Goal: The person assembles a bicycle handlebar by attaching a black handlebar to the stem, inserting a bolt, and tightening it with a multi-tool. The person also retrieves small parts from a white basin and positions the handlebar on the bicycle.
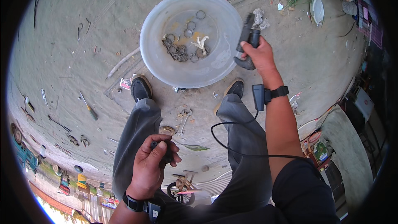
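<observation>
Translucent plastic forms the wide basin [227, 21] at the far centre of the work area, and dark rings [180, 52] lie inside it, mostly gathered toward the near left of its floor, with a pale strip [200, 42] to their right. At the basin's right side, the right hand [258, 52] is closed around a black hooked part [244, 37]; whether this part touches the rim or is held above it cannot be determined from this view. The left hand [152, 159], well nearer and in front of the left thigh, has its fingers curled around a small dark part [168, 154], whose shape is largely covered. The step in hand appears to be handling these two parts beside the basin. For good control, grip the hooked part at its middle, so that neither end swings against the rim. Maintain light, even finger pressure on the small part; it could slip out and be lost among the ground items, such as the wrench [183, 121] between the legs. Should the two parts need to be brought together, do so over the basin. Keep the black cable [269, 156] at the right forearm slack and clear of both parts.
</observation>
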Demonstrator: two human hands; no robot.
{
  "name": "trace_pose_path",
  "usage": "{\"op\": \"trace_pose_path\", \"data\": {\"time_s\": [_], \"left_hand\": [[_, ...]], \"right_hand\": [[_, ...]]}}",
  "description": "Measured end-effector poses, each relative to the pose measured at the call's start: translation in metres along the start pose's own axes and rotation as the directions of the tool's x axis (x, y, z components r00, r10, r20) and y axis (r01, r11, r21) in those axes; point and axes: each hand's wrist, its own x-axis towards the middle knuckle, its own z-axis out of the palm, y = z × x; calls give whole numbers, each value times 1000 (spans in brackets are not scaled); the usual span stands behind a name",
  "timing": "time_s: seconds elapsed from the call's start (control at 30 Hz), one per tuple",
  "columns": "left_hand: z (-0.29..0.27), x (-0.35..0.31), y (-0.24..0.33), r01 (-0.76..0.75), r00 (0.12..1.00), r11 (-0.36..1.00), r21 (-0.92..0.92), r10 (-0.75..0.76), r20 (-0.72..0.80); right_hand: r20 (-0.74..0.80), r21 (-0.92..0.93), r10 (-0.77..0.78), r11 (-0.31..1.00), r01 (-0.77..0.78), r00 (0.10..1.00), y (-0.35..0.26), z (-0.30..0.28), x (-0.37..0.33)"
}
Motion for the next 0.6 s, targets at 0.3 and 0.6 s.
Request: {"op": "trace_pose_path", "data": {"time_s": [0.3, 0.6], "left_hand": [[-3, 1, -2, -67, 998, 997, -39, 67, -21], [3, 2, -6, -60, 992, 998, 23, 62, -109]], "right_hand": [[-152, 134, 136, 984, -116, 979, 63, -51, 16], [-184, -552, 236, 779, -299, 954, 106, -37, 27]]}}
